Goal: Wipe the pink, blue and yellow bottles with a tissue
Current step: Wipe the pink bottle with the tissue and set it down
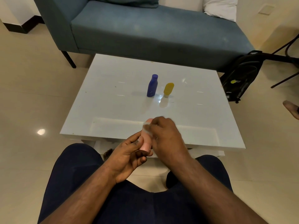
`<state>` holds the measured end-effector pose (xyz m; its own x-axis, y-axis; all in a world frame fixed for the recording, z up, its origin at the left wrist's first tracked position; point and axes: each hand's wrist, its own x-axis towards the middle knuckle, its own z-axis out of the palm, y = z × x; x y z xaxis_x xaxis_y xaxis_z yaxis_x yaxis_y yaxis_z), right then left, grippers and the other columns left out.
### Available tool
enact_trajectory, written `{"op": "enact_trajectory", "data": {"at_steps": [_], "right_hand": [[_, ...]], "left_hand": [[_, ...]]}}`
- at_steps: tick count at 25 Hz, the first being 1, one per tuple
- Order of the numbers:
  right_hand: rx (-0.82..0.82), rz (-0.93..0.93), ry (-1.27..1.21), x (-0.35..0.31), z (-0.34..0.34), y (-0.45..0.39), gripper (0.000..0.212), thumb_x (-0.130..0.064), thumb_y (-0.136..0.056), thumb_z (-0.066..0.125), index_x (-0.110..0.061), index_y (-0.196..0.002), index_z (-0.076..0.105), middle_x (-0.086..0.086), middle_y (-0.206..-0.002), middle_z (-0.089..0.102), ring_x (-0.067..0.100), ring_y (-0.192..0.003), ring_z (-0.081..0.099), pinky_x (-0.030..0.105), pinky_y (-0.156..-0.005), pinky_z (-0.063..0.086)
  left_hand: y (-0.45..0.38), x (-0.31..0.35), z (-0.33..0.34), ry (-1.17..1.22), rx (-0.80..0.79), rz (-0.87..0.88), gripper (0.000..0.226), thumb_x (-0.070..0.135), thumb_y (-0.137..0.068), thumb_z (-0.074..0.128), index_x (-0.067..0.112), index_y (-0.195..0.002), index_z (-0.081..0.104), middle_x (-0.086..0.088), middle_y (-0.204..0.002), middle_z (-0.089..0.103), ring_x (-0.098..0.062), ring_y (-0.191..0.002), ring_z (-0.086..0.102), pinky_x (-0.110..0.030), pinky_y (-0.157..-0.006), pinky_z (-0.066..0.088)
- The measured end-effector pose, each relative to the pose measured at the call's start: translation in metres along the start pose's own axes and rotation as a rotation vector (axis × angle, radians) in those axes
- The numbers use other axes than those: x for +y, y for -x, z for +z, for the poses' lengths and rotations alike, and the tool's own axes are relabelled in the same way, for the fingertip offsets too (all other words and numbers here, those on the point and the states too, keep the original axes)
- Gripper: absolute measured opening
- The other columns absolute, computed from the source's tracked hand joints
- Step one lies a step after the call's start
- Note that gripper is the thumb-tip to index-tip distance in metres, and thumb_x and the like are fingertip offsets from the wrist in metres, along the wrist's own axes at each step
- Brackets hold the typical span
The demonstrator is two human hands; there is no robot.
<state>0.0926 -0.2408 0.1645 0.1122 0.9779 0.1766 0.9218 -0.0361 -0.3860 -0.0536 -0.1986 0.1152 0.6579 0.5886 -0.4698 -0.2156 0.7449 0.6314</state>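
Pink bottle (146, 137) in both hands, above near desk (113, 110) edge, long axis pointing away and slightly up. Left hand (129, 156) curled around lower end; right hand (166, 135) pinching tissue (146, 128) against upper part. Blue bottle (152, 85) and yellow bottle (168, 90) upright further away, nearer to right hand, probably next.

The place was a home living room. A blue-grey upholstered sofa (145, 29) on thin dark legs stood just behind a low white glossy bench (113, 102). A white cushion (221, 7) lay at the sofa's right end. Glossy cream floor tiles (32, 94) surrounded the bench, and a black backpack (242, 75) rested on the floor beside its right edge.
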Motion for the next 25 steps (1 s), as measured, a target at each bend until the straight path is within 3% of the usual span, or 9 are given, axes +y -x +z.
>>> {"op": "enact_trajectory", "data": {"at_steps": [2, 5, 7, 11, 15, 20, 25], "right_hand": [[-0.027, -0.097, -0.010, -0.005, 0.001, 0.012, 0.039, -0.013, -0.075, 0.078, -0.015, -0.114, 0.068, 0.006, -0.108, 0.061, 0.024, -0.099, 0.054, 0.034, -0.076, 0.052], [0.123, 0.063, -0.085, 0.020, 0.004, -0.004, 0.030, -0.005, -0.083, 0.070, -0.015, -0.111, 0.069, 0.005, -0.103, 0.060, 0.022, -0.096, 0.055, 0.039, -0.078, 0.054], [0.130, 0.132, -0.115, 0.016, 0.004, -0.004, 0.029, -0.006, -0.085, 0.068, -0.015, -0.112, 0.069, 0.004, -0.104, 0.060, 0.021, -0.097, 0.055, 0.038, -0.081, 0.053], [0.043, -0.038, -0.111, -0.004, 0.002, 0.016, 0.031, -0.007, -0.081, 0.070, -0.014, -0.111, 0.070, 0.005, -0.105, 0.061, 0.022, -0.098, 0.055, 0.032, -0.081, 0.051], [0.208, 0.132, -0.178, 0.019, 0.003, -0.003, 0.026, -0.004, -0.087, 0.065, -0.014, -0.110, 0.070, 0.002, -0.099, 0.059, 0.017, -0.092, 0.056, 0.036, -0.077, 0.054], [0.083, -0.014, -0.166, -0.006, 0.002, 0.019, 0.029, -0.008, -0.085, 0.067, -0.015, -0.113, 0.068, 0.002, -0.104, 0.059, 0.018, -0.096, 0.056, 0.029, -0.080, 0.052], [0.263, 0.153, -0.256, 0.014, 0.004, -0.002, 0.024, -0.006, -0.089, 0.062, -0.013, -0.111, 0.070, 0.001, -0.099, 0.058, 0.014, -0.091, 0.057, 0.034, -0.079, 0.054]], "left_hand": [[-0.001, 0.000, -0.001, -0.006, -0.002, 0.000, 0.039, 0.023, -0.096, 0.058, 0.015, -0.134, 0.064, -0.013, -0.104, 0.072, -0.020, -0.076, 0.069, -0.025, -0.061, 0.057], [-0.001, 0.000, -0.001, 0.016, 0.002, -0.014, 0.045, 0.024, -0.093, 0.061, 0.013, -0.137, 0.060, -0.021, -0.107, 0.069, -0.024, -0.078, 0.069, -0.026, -0.060, 0.058], [-0.001, 0.001, 0.000, 0.022, 0.001, -0.010, 0.046, 0.024, -0.091, 0.061, 0.013, -0.136, 0.060, -0.021, -0.106, 0.070, -0.024, -0.077, 0.070, -0.026, -0.058, 0.058], [-0.001, 0.003, 0.000, 0.028, -0.012, 0.004, 0.041, 0.024, -0.094, 0.058, 0.014, -0.133, 0.064, -0.015, -0.102, 0.072, -0.020, -0.075, 0.070, -0.025, -0.059, 0.058], [-0.001, 0.002, -0.001, 0.056, -0.016, -0.016, 0.047, 0.025, -0.095, 0.057, 0.010, -0.139, 0.057, -0.022, -0.105, 0.067, -0.024, -0.077, 0.069, -0.027, -0.059, 0.058], [0.002, 0.005, 0.003, 0.069, -0.039, 0.015, 0.040, 0.026, -0.092, 0.057, 0.012, -0.130, 0.065, -0.015, -0.099, 0.071, -0.020, -0.074, 0.069, -0.024, -0.059, 0.058], [0.002, 0.004, 0.000, 0.110, -0.032, -0.016, 0.046, 0.024, -0.094, 0.055, 0.009, -0.137, 0.057, -0.024, -0.105, 0.068, -0.023, -0.076, 0.069, -0.026, -0.059, 0.058]]}}
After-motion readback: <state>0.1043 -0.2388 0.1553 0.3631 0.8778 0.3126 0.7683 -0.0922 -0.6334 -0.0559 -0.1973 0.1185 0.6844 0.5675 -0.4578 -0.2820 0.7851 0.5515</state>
